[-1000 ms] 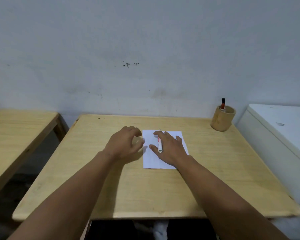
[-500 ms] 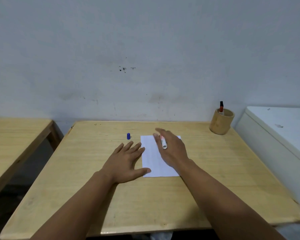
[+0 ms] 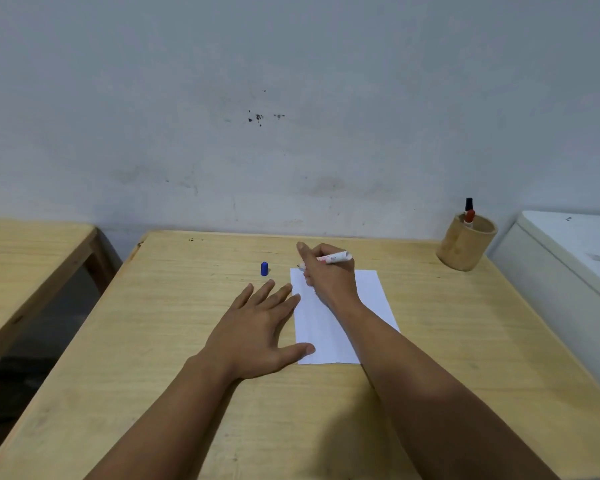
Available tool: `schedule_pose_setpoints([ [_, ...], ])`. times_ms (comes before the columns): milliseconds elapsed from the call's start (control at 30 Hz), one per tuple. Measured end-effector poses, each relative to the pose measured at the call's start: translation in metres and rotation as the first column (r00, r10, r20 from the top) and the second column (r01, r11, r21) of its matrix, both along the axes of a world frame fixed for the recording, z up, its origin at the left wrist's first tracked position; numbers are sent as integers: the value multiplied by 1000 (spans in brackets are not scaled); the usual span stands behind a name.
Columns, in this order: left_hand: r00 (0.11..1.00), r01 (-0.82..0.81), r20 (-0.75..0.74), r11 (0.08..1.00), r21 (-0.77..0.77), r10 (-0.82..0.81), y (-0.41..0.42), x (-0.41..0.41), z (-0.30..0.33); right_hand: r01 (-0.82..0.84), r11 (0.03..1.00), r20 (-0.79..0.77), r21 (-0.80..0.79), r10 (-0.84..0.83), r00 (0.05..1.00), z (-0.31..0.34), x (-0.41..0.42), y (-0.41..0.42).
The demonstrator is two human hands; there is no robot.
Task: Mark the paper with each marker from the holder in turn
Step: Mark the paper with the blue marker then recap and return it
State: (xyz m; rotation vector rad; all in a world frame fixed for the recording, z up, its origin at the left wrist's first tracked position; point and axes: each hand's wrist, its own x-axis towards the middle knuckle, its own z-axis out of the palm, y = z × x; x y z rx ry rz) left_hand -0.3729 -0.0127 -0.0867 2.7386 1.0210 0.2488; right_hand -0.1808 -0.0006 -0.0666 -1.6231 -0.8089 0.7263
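A white sheet of paper (image 3: 371,299) lies on the wooden table (image 3: 153,341). My right hand (image 3: 328,277) is shut on a white marker (image 3: 336,258), its tip down at the sheet's far left corner. My left hand (image 3: 257,327) lies flat and open on the table, thumb on the paper's near left corner. A blue cap (image 3: 264,268) stands on the table just beyond my left fingers. A round bamboo holder (image 3: 465,244) at the far right corner holds a red-capped marker (image 3: 469,216) and a black-capped marker (image 3: 468,203).
A second wooden table (image 3: 25,258) stands to the left across a gap. A white cabinet (image 3: 568,258) sits against the table's right side. A grey wall rises behind the table.
The blue cap has come off and been left on the table. My left hand has flattened onto the paper's edge. My right hand has turned the marker and brought it to the sheet's far corner.
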Motion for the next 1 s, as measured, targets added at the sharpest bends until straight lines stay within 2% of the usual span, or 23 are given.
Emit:
schedule_pose_setpoints([
  [267,983,-138,-123,990,-10,136,-4,-2,2,-5,1000,-47,-7,4,999,-8,3,3],
  [500,970,-211,-130,977,-22,206,-8,-2,1,-46,999,-1,1,46,999,-12,4,2],
  [1000,968,-217,-132,976,-20,212,-9,-2,3,-84,996,87,-20,85,993,-17,5,6],
])
